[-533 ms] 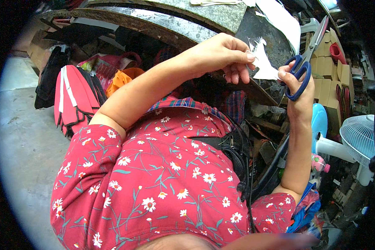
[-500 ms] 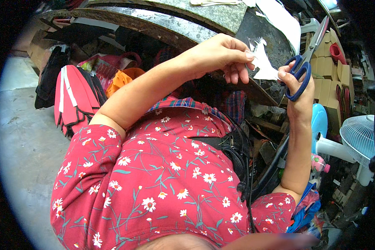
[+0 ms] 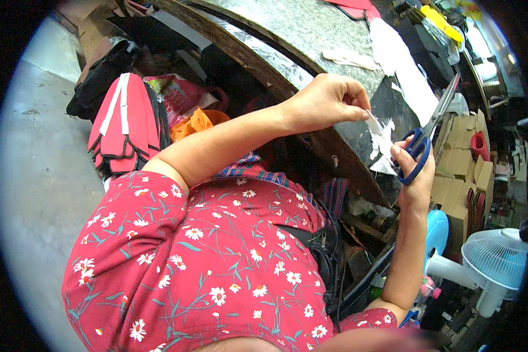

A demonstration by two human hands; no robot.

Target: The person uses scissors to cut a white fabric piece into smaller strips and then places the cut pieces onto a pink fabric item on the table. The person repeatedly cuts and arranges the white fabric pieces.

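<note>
My right hand (image 3: 415,176) is wrapped around a pair of scissors (image 3: 419,157) with dark blue handles, the metal blades pointing up and away. By that hand's thumb is the lower end of a small white scrap of cloth (image 3: 382,142) with ragged, frayed edges. My left hand (image 3: 330,102) has thumb and forefinger pinched together at the scrap's upper end, so it hangs between both hands. Behind it lies a dark board (image 3: 390,97) on the work table. Whether the right fingers also grip the scrap is hard to see.
A stone-topped table (image 3: 287,41) carries a long white sheet (image 3: 402,70) and a white strip (image 3: 351,59). On the left hang red, black-edged pieces (image 3: 129,111) near an orange bag (image 3: 196,122). Cardboard boxes (image 3: 460,158) and a fan (image 3: 496,261) stand on the right.
The view has shifted, showing more of the table. My left fingers have closed into a tighter pinch, and the white scrap hangs lower from them. The scissors stay in my right hand.
</note>
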